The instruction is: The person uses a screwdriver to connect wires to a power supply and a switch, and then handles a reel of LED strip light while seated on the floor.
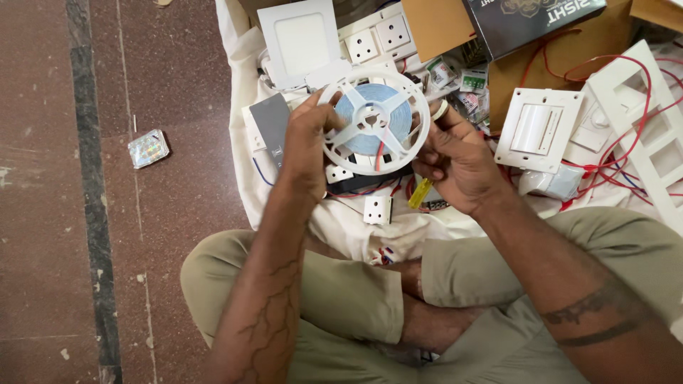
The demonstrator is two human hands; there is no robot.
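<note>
A white plastic reel (373, 119) wound with pale blue strip sits upright between both hands, just above my crossed legs. My left hand (307, 146) grips its left rim, fingers curled behind it. My right hand (455, 160) pinches the right rim, with a ring on one finger. A thin red wire runs down from the reel's hub. Below the reel lie a small white socket module (378, 210) and a yellow-handled tool (420, 193) on a white cloth (245, 71).
A square white panel light (300, 41), white socket plates (377, 37), a white switch plate (537, 128), a white frame (651, 135) and red wires (626, 153) crowd the cloth. Cardboard and a dark box (530, 21) lie behind. A shiny packet (148, 148) rests on the brown floor.
</note>
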